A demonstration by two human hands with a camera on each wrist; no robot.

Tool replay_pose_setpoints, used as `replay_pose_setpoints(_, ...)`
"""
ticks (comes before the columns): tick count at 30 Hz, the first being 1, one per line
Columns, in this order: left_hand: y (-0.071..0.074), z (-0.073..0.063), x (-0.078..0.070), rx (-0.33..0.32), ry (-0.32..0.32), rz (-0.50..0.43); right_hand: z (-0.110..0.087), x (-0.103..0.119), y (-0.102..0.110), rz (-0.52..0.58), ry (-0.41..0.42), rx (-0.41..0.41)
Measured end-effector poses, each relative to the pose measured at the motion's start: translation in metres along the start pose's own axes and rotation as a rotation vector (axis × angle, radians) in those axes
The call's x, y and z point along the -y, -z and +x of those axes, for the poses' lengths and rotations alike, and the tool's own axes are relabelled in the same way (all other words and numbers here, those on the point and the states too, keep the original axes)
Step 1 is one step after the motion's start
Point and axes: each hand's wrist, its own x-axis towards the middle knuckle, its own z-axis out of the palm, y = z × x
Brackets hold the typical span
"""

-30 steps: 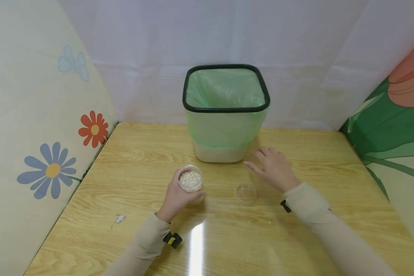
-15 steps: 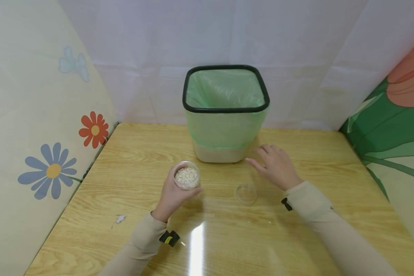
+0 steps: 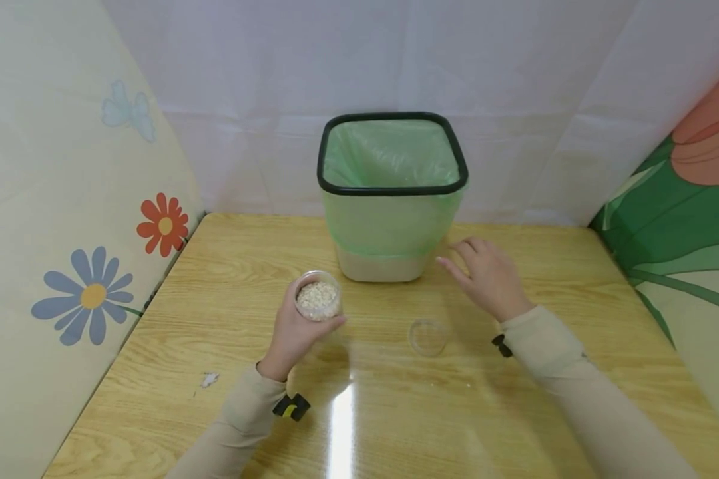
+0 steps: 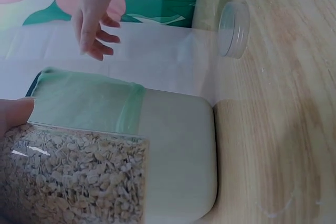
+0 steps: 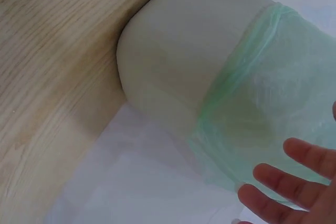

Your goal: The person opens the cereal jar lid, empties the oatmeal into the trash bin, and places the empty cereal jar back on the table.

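Note:
My left hand (image 3: 291,329) grips a clear plastic jar (image 3: 319,296) of rolled oats around its side. The jar is uncovered and held above the table; the left wrist view shows oats (image 4: 73,177) packed behind its clear wall. To the right, my right hand (image 3: 490,278) hovers with loosely bent fingers and holds nothing. It is beside the lower right of a trash bin (image 3: 383,269) lined with a green bag (image 3: 389,223). Between the hands, a clear round lid (image 3: 427,337) lies on the table. Fingers (image 5: 283,182) of the right hand appear spread before the bag in the right wrist view.
The bin has a black rim (image 3: 392,191) and stands at the back of the wooden table (image 3: 245,253), near a white cloth backdrop (image 3: 245,80). A small white scrap (image 3: 210,379) lies at the left. Flower-printed panels (image 3: 84,199) flank the table.
The left hand has lifted the oat jar and carried it slightly left and toward the bin. The right hand has shifted a little right and farther back. Lid and bin stayed put.

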Motion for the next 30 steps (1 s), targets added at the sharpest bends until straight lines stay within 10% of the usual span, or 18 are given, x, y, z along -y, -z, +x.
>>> replay_pose_setpoints(30,0.014,0.014,-0.021,-0.026,0.000,0.024,0.037,0.004,0.028,0.102,-0.090,-0.194)
